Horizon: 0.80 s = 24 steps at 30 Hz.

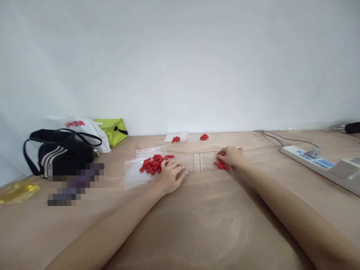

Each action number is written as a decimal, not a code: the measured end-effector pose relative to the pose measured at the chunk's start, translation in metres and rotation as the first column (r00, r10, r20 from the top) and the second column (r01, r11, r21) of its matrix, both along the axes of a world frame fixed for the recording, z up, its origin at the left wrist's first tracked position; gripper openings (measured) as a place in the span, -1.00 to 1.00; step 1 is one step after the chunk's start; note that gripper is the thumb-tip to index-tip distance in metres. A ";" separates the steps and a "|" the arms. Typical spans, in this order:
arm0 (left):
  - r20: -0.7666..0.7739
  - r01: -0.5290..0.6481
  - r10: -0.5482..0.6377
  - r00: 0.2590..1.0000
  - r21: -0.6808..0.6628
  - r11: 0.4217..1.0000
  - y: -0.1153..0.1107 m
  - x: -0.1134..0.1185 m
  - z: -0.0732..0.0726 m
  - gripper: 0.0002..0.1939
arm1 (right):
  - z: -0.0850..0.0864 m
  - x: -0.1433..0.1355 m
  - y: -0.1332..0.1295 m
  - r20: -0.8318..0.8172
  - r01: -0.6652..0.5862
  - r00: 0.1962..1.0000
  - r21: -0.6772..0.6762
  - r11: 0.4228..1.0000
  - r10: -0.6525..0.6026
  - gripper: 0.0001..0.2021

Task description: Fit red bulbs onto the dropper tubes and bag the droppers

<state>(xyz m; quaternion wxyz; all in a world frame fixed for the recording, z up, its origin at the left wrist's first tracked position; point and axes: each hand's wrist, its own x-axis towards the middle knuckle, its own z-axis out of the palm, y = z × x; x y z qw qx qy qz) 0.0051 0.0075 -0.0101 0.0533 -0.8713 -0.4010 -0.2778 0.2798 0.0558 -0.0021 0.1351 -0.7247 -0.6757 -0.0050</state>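
Note:
A row of thin clear tubes, like glass dropper pipettes (pixel 199 163), lies side by side on the wooden table. My left hand (pixel 170 176) rests over the row's left end, touching the edge of a pile of red rubber bulbs (pixel 152 164); its thumb and fingers are apart, and I see nothing held. At the right end, my right hand (pixel 233 156) has its fingertips closed on a red rubber bulb (pixel 221 153). Several more red bulbs (pixel 221 166) lie just below those fingers. A thin tube (pixel 231 170) shows beneath the right hand; whether it is held I cannot tell.
Clear zip bags (pixel 132 174) lie under and beside the bulb pile. Farther back, two bags (pixel 182 138) carry small red bulb groups. A black bag (pixel 63 153), a white bag (pixel 97 131) and a lime-green bag (pixel 112 131) stand left. A power strip (pixel 315 162) lies right.

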 end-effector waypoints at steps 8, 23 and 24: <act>0.025 -0.121 0.120 0.992 0.018 0.993 0.002 0.003 0.003 -0.86 | 0.005 -0.009 0.002 0.122 0.016 0.992 0.000 1.000 -0.016 -0.74; -0.127 -0.466 0.449 0.885 -0.235 0.853 0.041 0.065 0.023 -0.74 | -0.005 -0.031 -0.076 -0.087 -0.708 0.659 0.264 0.656 0.747 -0.82; -0.140 -0.479 0.458 0.878 -0.238 0.845 0.043 0.069 0.022 -0.71 | -0.006 -0.033 -0.077 -0.082 -0.692 0.676 0.271 0.669 0.732 -0.83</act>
